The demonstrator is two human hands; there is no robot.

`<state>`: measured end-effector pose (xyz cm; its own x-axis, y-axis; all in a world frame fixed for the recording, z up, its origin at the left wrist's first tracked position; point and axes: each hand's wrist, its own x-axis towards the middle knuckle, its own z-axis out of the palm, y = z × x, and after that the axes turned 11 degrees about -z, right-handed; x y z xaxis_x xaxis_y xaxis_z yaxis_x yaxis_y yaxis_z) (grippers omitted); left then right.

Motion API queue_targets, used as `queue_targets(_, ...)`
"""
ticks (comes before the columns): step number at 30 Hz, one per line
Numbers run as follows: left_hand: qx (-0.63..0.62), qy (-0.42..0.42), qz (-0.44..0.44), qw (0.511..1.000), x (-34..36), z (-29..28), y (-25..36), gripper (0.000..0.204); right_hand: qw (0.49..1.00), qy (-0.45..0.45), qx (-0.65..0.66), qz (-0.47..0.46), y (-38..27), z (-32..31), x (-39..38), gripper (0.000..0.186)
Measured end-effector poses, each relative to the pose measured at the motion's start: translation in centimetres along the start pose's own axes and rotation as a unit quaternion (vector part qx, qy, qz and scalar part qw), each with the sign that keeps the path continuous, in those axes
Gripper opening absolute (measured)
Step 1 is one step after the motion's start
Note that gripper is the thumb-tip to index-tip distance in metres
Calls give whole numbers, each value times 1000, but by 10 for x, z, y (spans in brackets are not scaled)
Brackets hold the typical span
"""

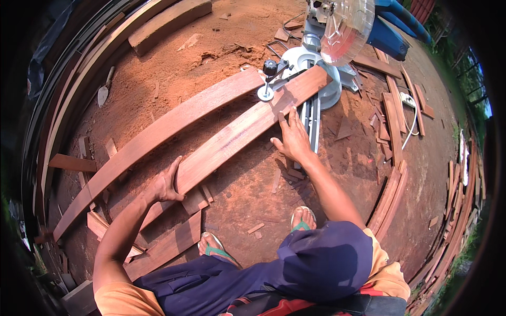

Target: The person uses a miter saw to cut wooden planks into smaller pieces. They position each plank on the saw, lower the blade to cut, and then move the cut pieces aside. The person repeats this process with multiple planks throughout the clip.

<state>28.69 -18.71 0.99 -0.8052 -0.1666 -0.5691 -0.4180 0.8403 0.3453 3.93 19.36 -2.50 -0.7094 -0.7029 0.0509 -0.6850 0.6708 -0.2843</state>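
Note:
A long reddish-brown wooden plank (pixel 226 141) runs diagonally from my lower left up to a mitre saw (pixel 387 32). Its far end rests on the saw's base, beneath the clear round blade guard (pixel 346 31). My left hand (pixel 166 182) grips the near part of the plank, thumb and fingers spread across its width. Against the plank's right edge, close to the saw, lies my right hand (pixel 296 138), fingers stretched onto the wood and thumb apart. A black-knobbed clamp (pixel 268 79) stands beside the plank's far part. Another wide plank (pixel 168 124) stretches alongside on the left.
Sawdust and offcuts cover the ground. A trowel (pixel 105 89) lies at far left, near stacked boards (pixel 79 79). On the right are loose strips (pixel 392 124), a white power strip (pixel 407 100) with its cord, and a long pile of boards (pixel 456 221).

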Motion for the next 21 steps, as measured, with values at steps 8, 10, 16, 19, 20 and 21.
queue_targets(8, 34, 4, 10, 999, 21, -45, 1, 136, 991, -61, 102, -59, 30, -44, 15, 62)
queue_targets(10, 41, 7, 18, 999, 23, -46, -4, 136, 992, 18, 89, -82, 16, -103, 23, 49)
queue_targets(16, 26, -1, -8, 1000, 27, -41, -5, 138, 973, 20, -98, -208, -19, -221, 105, 42)
queue_targets(19, 12, -8, -17, 1000, 26, -42, -5, 138, 945, -94, -205, -236, -35, -229, 130, 51)
queue_targets(20, 14, -11, -16, 1000, 29, -41, -4, 137, 948, -104, -187, -236, -32, -221, 132, 51)
queue_targets(21, 14, -10, -8, 1000, 30, -41, -2, 137, 949, -112, -167, -243, -30, -209, 136, 52)
